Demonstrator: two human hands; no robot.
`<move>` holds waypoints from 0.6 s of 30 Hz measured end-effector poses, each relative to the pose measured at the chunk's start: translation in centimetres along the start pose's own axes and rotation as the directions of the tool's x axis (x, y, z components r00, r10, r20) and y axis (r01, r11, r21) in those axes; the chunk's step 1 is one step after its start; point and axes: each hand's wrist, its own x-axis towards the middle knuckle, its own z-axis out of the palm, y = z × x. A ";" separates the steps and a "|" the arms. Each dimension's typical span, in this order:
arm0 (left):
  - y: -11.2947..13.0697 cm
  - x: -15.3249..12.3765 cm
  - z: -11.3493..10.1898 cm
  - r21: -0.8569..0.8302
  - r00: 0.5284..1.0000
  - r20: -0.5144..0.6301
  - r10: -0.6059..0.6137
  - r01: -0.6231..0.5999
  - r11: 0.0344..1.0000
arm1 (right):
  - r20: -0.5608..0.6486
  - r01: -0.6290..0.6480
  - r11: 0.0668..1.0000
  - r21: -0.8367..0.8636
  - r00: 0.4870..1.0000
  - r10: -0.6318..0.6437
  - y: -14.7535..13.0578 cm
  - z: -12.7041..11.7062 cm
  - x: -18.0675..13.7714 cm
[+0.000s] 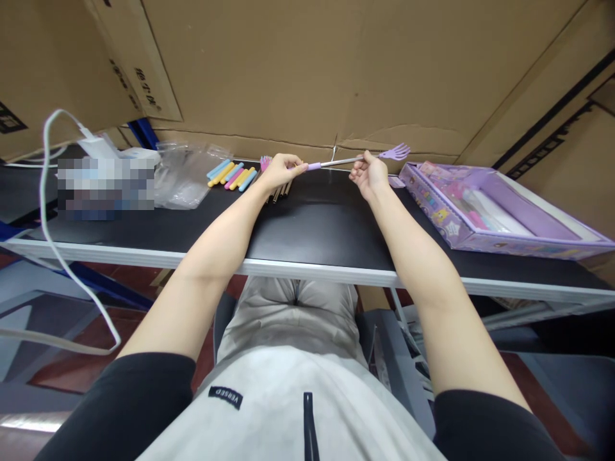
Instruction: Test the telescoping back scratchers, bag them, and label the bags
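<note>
Our left hand (pixel 283 171) has its fingers closed around one end of a scratcher (pixel 341 162), on its smooth purple handle (pixel 314 166). Our right hand (pixel 371 174) pinches the thin metal shaft (pixel 336 162) near the other end between thumb and fingertips, the remaining fingers curled loosely. The scratcher is held up over the far part of the table, close to the back. Its long axis runs from left to right, roughly along the table's length, and the purple claw (pixel 396 152) points to our right with its curved prongs spread.

Under and beside our left hand lie slim, shiny metal rods (pixel 283 191), and a pink claw (pixel 265 162) shows just beyond the wrist. Farther left we have a row of rounded, smooth sticks (pixel 233 174) in blue, yellow and pink, slanting side by side, then a crinkled clear plastic bag (pixel 185 176). A white cable (pixel 45 166) loops down past the left end.

To our right, an open purple printed box (pixel 519 240) sits at a slant, limiting sideways room there. The brown cardboard wall (pixel 288 64) rises close behind the scratcher. Toward us, the smooth black tabletop (pixel 321 224) leaves room between our hands and the ridged, pale front edge (pixel 327 272).
</note>
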 end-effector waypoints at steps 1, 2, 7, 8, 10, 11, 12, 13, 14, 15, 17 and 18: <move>-0.1 0.0 0.0 -0.004 1.000 -0.002 0.005 -0.005 1.000 | -0.001 0.004 1.000 0.003 1.000 -0.004 0.0 0.0 0.0; -0.2 0.1 -0.1 -0.003 1.000 -0.004 0.011 -0.011 1.000 | 0.000 0.011 1.000 0.002 1.000 -0.011 0.1 0.1 0.1; -0.4 0.2 -0.1 0.068 0.999 -0.017 0.048 -0.047 0.997 | -0.012 0.048 0.999 -0.001 0.999 -0.048 0.6 0.1 0.5; -0.4 0.3 0.0 0.089 0.998 -0.024 0.055 -0.052 0.995 | -0.018 0.051 0.999 0.007 0.999 -0.051 0.7 0.1 0.6; -0.6 0.4 0.0 0.118 0.997 -0.037 0.072 -0.067 0.991 | -0.019 0.061 0.998 0.024 0.998 -0.061 0.7 0.3 0.5; -0.7 0.4 0.0 0.122 0.996 -0.044 0.083 -0.077 0.989 | -0.015 0.066 0.997 0.033 0.998 -0.066 0.7 0.3 0.5; -0.8 0.5 0.0 0.119 0.995 -0.047 0.093 -0.087 0.989 | -0.009 0.071 0.997 0.041 0.997 -0.070 0.6 0.4 0.4; -0.9 0.6 0.0 0.111 0.994 -0.050 0.102 -0.095 0.989 | -0.003 0.073 0.996 0.049 0.997 -0.073 0.6 0.4 0.3; -1.1 0.6 0.0 0.099 0.993 -0.052 0.109 -0.103 0.990 | 0.002 0.073 0.996 0.055 0.997 -0.073 0.5 0.4 0.2; -1.2 0.7 0.0 0.087 0.992 -0.051 0.114 -0.109 0.990 | 0.008 0.070 0.996 0.057 0.997 -0.071 0.4 0.4 0.1; -1.4 0.8 -0.1 0.066 0.991 -0.049 0.124 -0.121 0.990 | 0.025 0.065 0.997 0.048 0.997 -0.066 0.2 0.4 0.1; -1.5 0.8 -0.2 0.061 0.990 -0.053 0.130 -0.127 0.990 | 0.038 0.066 0.997 0.038 0.997 -0.067 0.1 0.3 0.1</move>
